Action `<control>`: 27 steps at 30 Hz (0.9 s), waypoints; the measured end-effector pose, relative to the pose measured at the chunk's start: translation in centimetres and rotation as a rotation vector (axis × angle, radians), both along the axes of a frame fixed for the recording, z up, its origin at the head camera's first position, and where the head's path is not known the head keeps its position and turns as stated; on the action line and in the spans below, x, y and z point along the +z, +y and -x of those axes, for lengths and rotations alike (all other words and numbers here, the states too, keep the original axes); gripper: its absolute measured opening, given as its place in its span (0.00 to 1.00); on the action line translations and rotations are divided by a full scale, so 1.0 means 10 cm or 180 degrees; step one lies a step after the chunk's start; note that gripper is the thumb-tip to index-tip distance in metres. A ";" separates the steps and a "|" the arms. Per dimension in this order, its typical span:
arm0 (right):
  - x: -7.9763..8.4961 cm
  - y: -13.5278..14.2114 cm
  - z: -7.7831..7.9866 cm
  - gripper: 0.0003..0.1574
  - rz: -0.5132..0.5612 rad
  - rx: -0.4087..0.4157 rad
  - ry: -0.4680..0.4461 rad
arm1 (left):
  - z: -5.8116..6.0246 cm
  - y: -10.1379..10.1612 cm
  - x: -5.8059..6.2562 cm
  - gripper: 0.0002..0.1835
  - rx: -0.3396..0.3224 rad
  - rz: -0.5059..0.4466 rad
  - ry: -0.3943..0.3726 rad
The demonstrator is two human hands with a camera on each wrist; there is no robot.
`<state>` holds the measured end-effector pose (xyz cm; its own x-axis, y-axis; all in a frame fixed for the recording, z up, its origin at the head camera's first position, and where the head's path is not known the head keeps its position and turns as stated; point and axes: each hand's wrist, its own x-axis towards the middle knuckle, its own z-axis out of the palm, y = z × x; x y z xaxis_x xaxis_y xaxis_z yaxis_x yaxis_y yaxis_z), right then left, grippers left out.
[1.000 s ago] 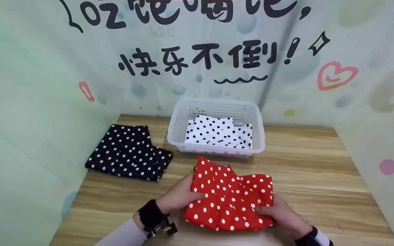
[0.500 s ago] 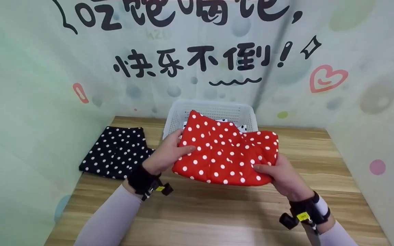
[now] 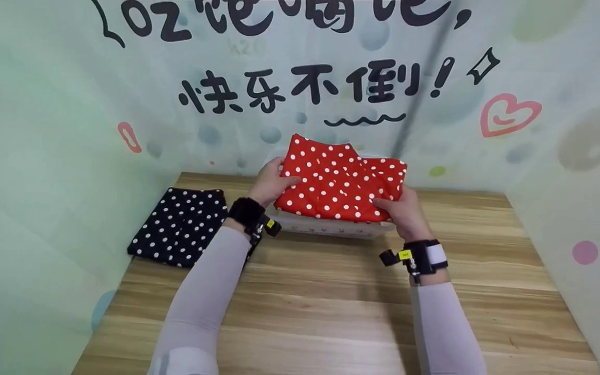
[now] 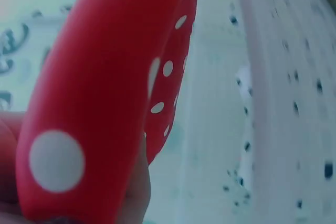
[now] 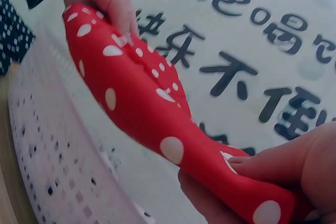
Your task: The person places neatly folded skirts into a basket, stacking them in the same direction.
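A folded red cloth with white dots (image 3: pixel 339 182) is held up over a white plastic basket (image 3: pixel 331 229). My left hand (image 3: pixel 271 182) grips its left edge, thumb on the near face. On the other side my right hand (image 3: pixel 407 211) pinches the lower right edge between thumb and fingers, as the right wrist view also shows. In that view the cloth (image 5: pixel 142 103) slants above the perforated basket wall (image 5: pixel 58 145). From the head, the cloth hides most of the basket and what lies inside it.
A folded black cloth with white dots (image 3: pixel 185 224) lies on the wooden table (image 3: pixel 321 302) at the left, partly behind my left forearm. A printed backdrop (image 3: pixel 258 125) stands close behind the basket, with side panels left and right.
Both hands have lifted the red cloth from near the table's front and carried it forward over the basket. It now covers the white, black-dotted cloth seen in the basket earlier.
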<state>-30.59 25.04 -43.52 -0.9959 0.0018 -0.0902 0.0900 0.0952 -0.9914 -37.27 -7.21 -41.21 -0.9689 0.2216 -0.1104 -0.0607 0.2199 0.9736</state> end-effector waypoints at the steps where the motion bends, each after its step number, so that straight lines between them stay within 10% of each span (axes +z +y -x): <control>1: -0.02 -0.01 0.03 0.39 -0.0032 -0.0031 0.0015 | 0.03 0.00 -0.02 0.31 0.0044 0.0031 -0.0011; 10: 0.03 0.08 -0.14 0.53 -0.0882 -0.1117 0.0276 | 0.01 -0.06 -0.08 0.52 0.0473 0.1161 0.0218; 17: 0.07 -0.17 -0.32 0.43 -0.1075 -0.1155 0.0684 | -0.32 -0.10 0.01 0.45 0.0699 0.0957 0.0520; 21: 0.02 -0.58 -0.50 0.34 -0.1020 -0.0926 0.0963 | -0.63 -0.26 0.11 0.37 0.0880 0.0785 0.0945; 27: -0.16 -1.35 -0.89 0.31 0.0046 0.0149 0.0433 | -0.85 -0.80 0.05 0.29 0.1173 0.1001 0.1079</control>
<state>-21.64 11.55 -45.17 -0.9979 -0.0452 0.0459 -0.0495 0.0817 -0.9954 -28.73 -15.21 -40.73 -0.9684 -0.1297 0.2131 0.1153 0.5247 0.8434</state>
